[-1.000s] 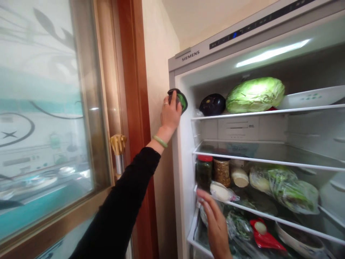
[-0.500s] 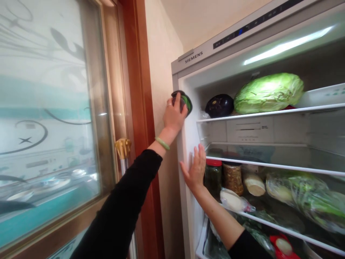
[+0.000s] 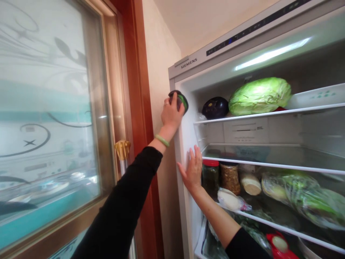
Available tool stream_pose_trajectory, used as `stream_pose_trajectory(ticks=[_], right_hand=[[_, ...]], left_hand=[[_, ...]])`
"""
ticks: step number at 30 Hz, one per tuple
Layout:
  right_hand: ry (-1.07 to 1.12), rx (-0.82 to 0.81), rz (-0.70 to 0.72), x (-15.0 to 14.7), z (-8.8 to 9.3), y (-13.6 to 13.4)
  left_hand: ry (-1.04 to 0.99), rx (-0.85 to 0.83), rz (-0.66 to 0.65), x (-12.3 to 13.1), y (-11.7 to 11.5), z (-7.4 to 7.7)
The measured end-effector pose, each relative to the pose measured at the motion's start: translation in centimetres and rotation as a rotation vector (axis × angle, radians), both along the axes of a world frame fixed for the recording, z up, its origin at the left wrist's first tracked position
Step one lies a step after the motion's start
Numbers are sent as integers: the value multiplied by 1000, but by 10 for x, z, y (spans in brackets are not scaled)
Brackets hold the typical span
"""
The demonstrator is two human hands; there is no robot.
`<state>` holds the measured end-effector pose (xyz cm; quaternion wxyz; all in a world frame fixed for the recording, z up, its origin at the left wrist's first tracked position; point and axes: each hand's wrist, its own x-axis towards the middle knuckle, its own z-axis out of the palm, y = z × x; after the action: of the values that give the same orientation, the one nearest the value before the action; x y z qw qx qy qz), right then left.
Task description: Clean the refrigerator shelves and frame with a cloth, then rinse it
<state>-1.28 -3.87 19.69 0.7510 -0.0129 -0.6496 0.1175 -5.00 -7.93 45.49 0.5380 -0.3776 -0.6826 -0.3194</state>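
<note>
My left hand (image 3: 170, 114) is raised and closed around a small dark round object with a green rim (image 3: 180, 99), pressed against the upper left edge of the open fridge (image 3: 188, 64). A green bangle sits on that wrist. My right hand (image 3: 192, 172) lies flat, fingers spread, on the fridge's left inner wall beside the middle shelf (image 3: 269, 160). It holds nothing. Just right of it stand a red-lidded jar (image 3: 210, 176) and a second jar (image 3: 230, 177).
The top shelf carries an aubergine (image 3: 215, 107), a large cabbage (image 3: 259, 96) and a white dish (image 3: 318, 96). Lower shelves hold bagged greens (image 3: 302, 192), wrapped food and a red item (image 3: 280, 246). A wood-framed frosted glass door (image 3: 54, 126) stands at left.
My right hand rose from the lower shelf to lie flat on the fridge's left inner wall. My left hand stayed at the upper fridge edge with the round object.
</note>
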Motion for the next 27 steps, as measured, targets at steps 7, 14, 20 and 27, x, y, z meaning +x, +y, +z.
stream_pose_trajectory(ticks=[7, 14, 20, 27], right_hand=[[1, 6, -8, 0, 1, 2], [-23, -9, -4, -1, 0, 1], [-45, -28, -12, -1, -1, 2], [-37, -82, -1, 6, -9, -1]], left_hand=[[-2, 53, -57, 3, 5, -12], [-3, 82, -139, -4, 18, 16], [-97, 167, -103, 2, 41, 70], [-76, 143, -96, 2, 36, 19]])
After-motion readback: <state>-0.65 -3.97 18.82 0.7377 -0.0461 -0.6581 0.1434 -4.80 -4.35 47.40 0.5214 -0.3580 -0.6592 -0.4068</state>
